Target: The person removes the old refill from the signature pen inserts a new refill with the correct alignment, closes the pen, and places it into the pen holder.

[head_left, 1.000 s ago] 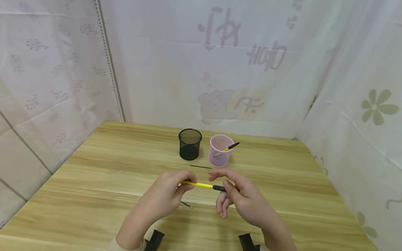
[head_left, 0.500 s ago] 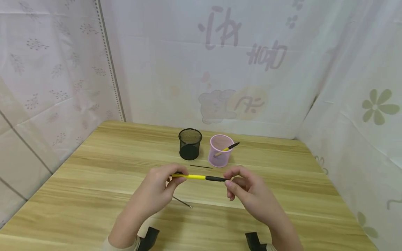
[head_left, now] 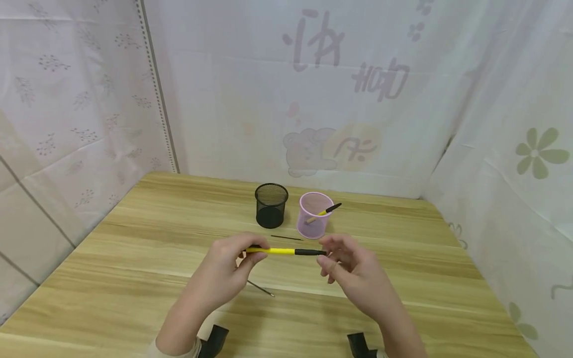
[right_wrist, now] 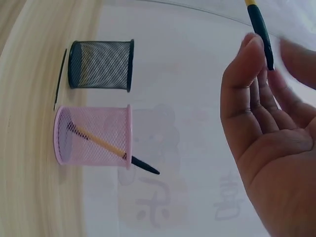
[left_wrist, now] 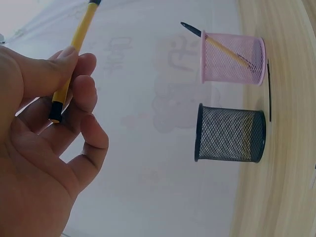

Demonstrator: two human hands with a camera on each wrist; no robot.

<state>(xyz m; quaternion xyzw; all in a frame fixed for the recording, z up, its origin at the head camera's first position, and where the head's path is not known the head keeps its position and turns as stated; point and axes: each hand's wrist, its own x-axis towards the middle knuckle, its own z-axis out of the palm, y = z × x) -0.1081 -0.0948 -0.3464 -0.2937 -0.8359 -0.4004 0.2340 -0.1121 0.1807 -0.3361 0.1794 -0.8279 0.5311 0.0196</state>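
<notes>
My left hand pinches a yellow pen with black ends near its left end, thumb against fingers. The pen lies level above the table, its black grip section pointing right. Around that dark tip my right hand has its fingers loosely bent. In the right wrist view, the pen's tip overlaps one fingertip, with a gap to the blurred finger on the other side. Below the left hand lies a thin pen refill with a pale tip, partly hidden by that hand.
Behind the hands stand a black mesh pen holder and a pink mesh pen holder. A second yellow-and-black pen leans in the pink one. Another thin dark refill lies in front of them. Printed curtains border the table.
The left hand has moved left and slightly up with the pen. The right hand has shifted right to the pen's tip, and its fingers have drawn closer together than a second ago.
</notes>
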